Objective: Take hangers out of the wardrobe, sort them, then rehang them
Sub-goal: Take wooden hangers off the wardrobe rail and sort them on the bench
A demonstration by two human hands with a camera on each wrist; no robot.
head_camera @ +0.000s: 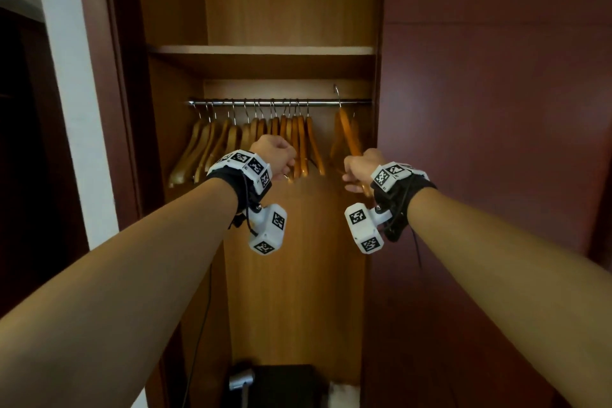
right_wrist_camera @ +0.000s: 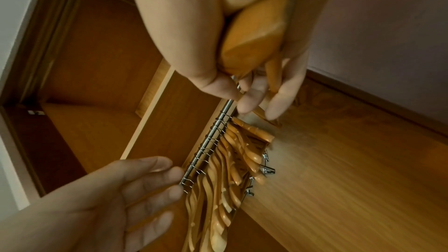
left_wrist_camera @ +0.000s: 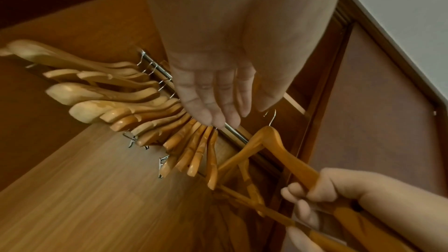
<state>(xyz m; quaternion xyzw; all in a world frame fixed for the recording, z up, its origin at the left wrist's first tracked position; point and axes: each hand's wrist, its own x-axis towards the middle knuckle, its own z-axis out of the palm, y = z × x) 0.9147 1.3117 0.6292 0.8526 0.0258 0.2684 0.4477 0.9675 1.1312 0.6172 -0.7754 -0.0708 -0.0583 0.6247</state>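
Several wooden hangers (head_camera: 231, 139) (left_wrist_camera: 116, 95) (right_wrist_camera: 225, 170) hang bunched on the left and middle of the wardrobe's metal rail (head_camera: 324, 103) (left_wrist_camera: 235, 131) (right_wrist_camera: 218, 122); some carry metal clips. My right hand (head_camera: 359, 169) (left_wrist_camera: 327, 194) (right_wrist_camera: 254, 97) grips the lower shoulder end of one darker wooden hanger (head_camera: 346, 132) (left_wrist_camera: 274, 143) (right_wrist_camera: 254, 41). That hanger's hook stands above the rail at its right end. Another hanger sits just behind it. My left hand (head_camera: 273, 156) (left_wrist_camera: 218, 102) (right_wrist_camera: 135, 185) is in front of the bunch with straight fingers and holds nothing.
A wooden shelf (head_camera: 261, 53) runs just above the rail. A dark red panel (head_camera: 496, 109) closes the right side and a white wall (head_camera: 63, 76) stands at the left. On the wardrobe floor sits a black box (head_camera: 284, 384); a thin cable (head_camera: 202, 325) hangs below my left arm.
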